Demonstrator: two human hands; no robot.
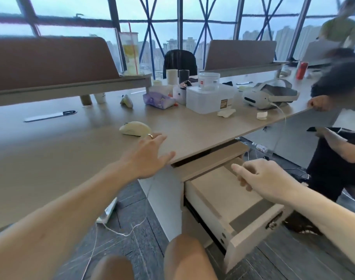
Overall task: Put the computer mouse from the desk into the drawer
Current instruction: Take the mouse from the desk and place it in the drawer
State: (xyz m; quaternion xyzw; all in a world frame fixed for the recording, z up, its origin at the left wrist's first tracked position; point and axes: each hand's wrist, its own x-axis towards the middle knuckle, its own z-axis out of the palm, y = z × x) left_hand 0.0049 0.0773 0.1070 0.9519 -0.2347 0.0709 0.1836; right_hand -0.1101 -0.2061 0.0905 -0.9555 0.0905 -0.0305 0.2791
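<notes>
A pale cream computer mouse [135, 128] lies on the wooden desk [51, 158], a little back from its front edge. My left hand [150, 154] reaches over the desk with fingers spread, its ringed fingertip just short of the mouse, holding nothing. Below the desk edge a drawer [233, 201] is pulled out, and what shows of its inside is bare. My right hand [261, 178] hovers over the drawer's far side with fingers loosely apart, holding nothing.
A clear plastic box [208, 100], a purple tissue pack [158, 100], a white headset [269, 96] and small bottles crowd the desk's back. A seated person [338, 126] holds the desk edge at the right. Cables and a charger [108, 213] lie on the floor by my knees.
</notes>
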